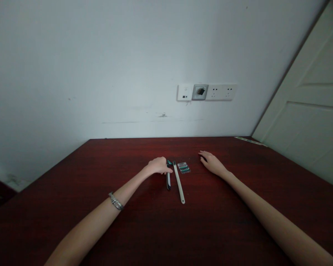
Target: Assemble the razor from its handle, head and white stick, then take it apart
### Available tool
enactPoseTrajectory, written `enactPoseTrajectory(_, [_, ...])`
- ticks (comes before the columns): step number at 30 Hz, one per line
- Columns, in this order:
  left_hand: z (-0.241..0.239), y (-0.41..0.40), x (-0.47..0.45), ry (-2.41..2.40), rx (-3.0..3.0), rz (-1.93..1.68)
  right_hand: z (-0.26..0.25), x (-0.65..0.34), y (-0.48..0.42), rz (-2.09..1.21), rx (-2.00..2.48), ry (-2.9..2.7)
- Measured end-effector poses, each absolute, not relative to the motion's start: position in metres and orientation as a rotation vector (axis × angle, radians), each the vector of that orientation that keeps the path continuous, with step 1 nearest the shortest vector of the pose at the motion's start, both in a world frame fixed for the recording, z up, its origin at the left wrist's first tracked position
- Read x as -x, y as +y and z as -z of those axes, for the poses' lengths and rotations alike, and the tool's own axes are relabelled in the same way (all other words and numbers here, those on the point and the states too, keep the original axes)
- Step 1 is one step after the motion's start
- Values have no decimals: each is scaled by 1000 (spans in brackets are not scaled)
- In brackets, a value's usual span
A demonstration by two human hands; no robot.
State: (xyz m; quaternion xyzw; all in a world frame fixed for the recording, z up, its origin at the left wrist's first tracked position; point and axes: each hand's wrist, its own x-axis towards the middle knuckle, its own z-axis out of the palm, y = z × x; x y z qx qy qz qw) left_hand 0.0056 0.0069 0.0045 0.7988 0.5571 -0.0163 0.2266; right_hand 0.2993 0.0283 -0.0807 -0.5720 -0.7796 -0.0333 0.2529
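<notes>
My left hand is closed around the upper part of a razor, with a dark-and-white handle and a teal bit at its head. The razor's lower end points toward me, at or just above the table. Just right of it lies a long, slim white handle with a dark far end and a small hole at the near end; its kind is unclear. Beside that is a clear case with teal strips inside, apparently razor cartridges. My right hand rests on the table right of the case, fingers stretched out, holding nothing.
The dark red wooden table meets a white wall at its far edge. Wall sockets sit above it. A pale panelled door stands at the right, and a thin printed strip lies along the back right edge.
</notes>
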Motion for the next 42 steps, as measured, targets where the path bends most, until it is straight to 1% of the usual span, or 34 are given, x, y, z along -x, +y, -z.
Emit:
enactPoseTrajectory(15, [0, 6, -7, 1600, -2152, -6, 80, -299, 28, 71, 1547, -2112])
enactPoseTrajectory(22, [-13, 21, 12, 1455, -2198, -188, 81, -301, 29, 12, 1527, -2073])
enactPoseTrajectory(26, [-26, 30, 28, 1349, -2208, -357, 67, -294, 27, -88, 1468, -1891])
enactPoseTrajectory(28, [-31, 31, 33, 1309, -2190, -427, 52, -280, 22, -214, 1426, -1761])
enactPoseTrajectory(29, [-33, 31, 34, 1280, -2178, -458, 43, -271, 19, -333, 1389, -1693])
enactPoseTrajectory(33, [-41, 26, 34, 1102, -2115, -554, 11, -227, -1, -1001, 1169, -1414])
enactPoseTrajectory(37, [-44, 21, 30, 995, -2067, -623, -6, -191, -21, -1440, 1059, -1326])
enactPoseTrajectory(39, [-44, 20, 28, 963, -2050, -647, -10, -180, -27, -1569, 1033, -1307])
enactPoseTrajectory(42, [-43, 19, 24, 918, -2016, -669, -12, -169, -31, -1665, 1011, -1261])
